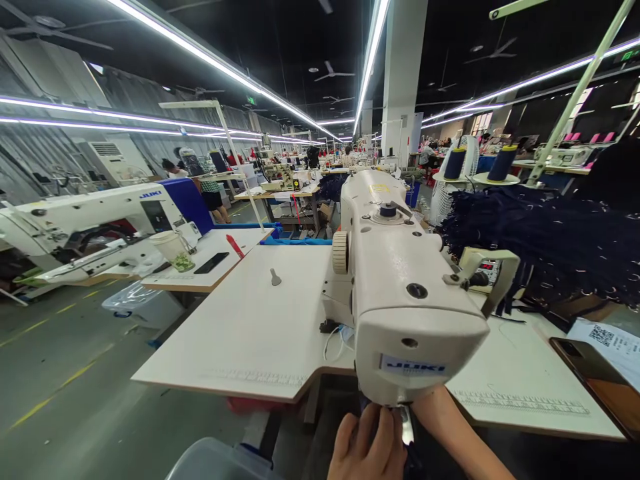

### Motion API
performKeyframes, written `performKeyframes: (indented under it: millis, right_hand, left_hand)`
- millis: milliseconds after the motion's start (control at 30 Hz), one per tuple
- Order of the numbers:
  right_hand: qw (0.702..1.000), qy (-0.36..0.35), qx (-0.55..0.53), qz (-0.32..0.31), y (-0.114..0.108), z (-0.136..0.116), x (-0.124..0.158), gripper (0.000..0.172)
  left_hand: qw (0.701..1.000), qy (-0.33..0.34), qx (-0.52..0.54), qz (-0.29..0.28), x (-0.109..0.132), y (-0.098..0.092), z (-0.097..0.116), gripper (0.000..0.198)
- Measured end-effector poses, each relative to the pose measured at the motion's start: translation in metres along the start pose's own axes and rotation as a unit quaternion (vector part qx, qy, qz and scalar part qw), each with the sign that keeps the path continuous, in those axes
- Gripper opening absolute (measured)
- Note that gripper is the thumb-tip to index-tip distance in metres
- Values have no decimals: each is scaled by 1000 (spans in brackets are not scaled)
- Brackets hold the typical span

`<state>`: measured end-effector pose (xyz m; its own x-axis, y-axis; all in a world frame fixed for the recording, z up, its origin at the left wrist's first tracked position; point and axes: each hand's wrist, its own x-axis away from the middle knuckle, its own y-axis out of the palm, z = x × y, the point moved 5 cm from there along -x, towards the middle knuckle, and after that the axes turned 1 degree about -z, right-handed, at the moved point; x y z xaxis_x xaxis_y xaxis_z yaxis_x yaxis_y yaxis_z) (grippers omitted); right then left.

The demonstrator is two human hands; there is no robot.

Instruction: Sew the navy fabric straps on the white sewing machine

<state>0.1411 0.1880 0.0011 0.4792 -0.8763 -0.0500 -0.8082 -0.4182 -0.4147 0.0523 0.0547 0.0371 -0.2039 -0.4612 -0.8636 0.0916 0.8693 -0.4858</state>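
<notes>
A white JUKI sewing machine (400, 267) stands before me, its head end facing me. My left hand (370, 443) is just under the head, fingers bent and pressed together on dark navy fabric (414, 460), of which little shows. Close to those fingertips is a shiny metal part (407, 427) below the needle area. My right hand (431, 408) reaches in from the right behind the machine head; the wrist and forearm show, but its fingers are hidden.
The white table (240, 320) carries a grey metal piece (275, 277) and printed rulers. At right lie a phone (595, 380), a paper sheet (610, 343) and a heap of navy straps (540, 233). Another machine (100, 223) stands left, beside a cup (173, 252). A plastic bin (220, 460) is below.
</notes>
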Motion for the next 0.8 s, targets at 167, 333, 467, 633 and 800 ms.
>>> performKeyframes:
  millis: [167, 333, 467, 633, 800]
  right_hand:
    - [1000, -6, 28, 0, 2, 5, -4, 26]
    - [999, -23, 40, 11, -3, 9, -4, 36]
    - [999, -28, 37, 24, -5, 7, -3, 37]
    - [998, -40, 13, 37, -4, 0, -2, 35]
    - [998, -60, -19, 29, -5, -10, 2, 30]
  left_hand:
    - [1000, -5, 17, -4, -4, -4, -4, 39]
    - [999, -45, 4, -7, -8, -8, -4, 50]
    - [999, -43, 5, 2, -6, -8, -3, 51]
    - [1000, -7, 9, -7, -3, -7, -3, 45]
    - [1000, -3, 18, -7, 1, -5, 1, 43]
